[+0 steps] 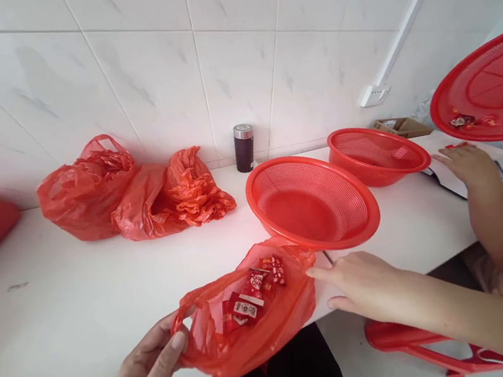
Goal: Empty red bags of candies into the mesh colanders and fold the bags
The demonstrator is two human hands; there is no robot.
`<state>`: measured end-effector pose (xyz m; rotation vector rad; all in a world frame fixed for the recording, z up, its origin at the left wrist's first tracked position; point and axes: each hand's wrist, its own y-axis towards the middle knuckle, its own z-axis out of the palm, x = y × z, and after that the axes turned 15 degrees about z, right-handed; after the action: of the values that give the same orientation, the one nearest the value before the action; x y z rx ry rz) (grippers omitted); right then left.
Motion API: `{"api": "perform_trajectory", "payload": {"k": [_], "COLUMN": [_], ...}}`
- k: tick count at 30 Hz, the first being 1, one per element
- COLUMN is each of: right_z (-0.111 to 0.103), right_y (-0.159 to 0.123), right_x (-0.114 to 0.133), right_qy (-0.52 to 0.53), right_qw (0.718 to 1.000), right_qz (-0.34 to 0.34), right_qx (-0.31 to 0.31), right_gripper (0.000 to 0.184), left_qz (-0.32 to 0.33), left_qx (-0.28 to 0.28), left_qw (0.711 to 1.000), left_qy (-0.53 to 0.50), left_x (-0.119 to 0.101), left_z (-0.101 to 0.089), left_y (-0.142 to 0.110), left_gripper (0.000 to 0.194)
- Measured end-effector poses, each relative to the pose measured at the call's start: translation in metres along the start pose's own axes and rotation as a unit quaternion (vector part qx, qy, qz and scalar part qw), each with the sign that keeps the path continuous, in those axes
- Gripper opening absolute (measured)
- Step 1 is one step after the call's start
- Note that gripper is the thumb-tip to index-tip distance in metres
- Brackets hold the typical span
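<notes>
Head cam: our L hand (pixel 141 366) angles up from lower L, grip pinched on the L end of red bag (pixel 282 330); our R hand (pixel 361 281) reaches in from R, thumb & index spread, index at bag's R edge. Bag w/ candy pkts (pixel 245 307) is at desk's (pixel 62 323) front edge.

Glossy, crinkled plastic bag (pixel 259 349)

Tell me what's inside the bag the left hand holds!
A few small red wrapped packets lie in the red plastic bag; anything underneath them is covered.
</notes>
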<state>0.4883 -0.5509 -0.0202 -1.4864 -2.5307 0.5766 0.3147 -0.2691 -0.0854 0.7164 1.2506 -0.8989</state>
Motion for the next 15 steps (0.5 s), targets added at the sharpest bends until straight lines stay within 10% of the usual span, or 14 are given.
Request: {"api": "perform_trajectory", "payload": {"k": [9, 15], "right_z": [0.029, -0.025], "right_y": [0.022, -0.015], "right_x": [-0.014, -0.001], "right_qy": [0.236, 0.345], "right_qw": [0.972, 0.928], "right_qz": [-0.015, -0.100], "right_qx": [0.002, -0.100], "right_gripper": [0.059, 0.038], "left_qz": [0.021, 0.100], "left_qx": [0.025, -0.106], "left_qw": [0.998, 0.986], "left_qy": [0.054, 0.077], "left_x": [0.002, -0.029], "left_z": [-0.006, -0.024], "left_y": [0.002, 0.010], "left_gripper": [0.025, 0.028]}}
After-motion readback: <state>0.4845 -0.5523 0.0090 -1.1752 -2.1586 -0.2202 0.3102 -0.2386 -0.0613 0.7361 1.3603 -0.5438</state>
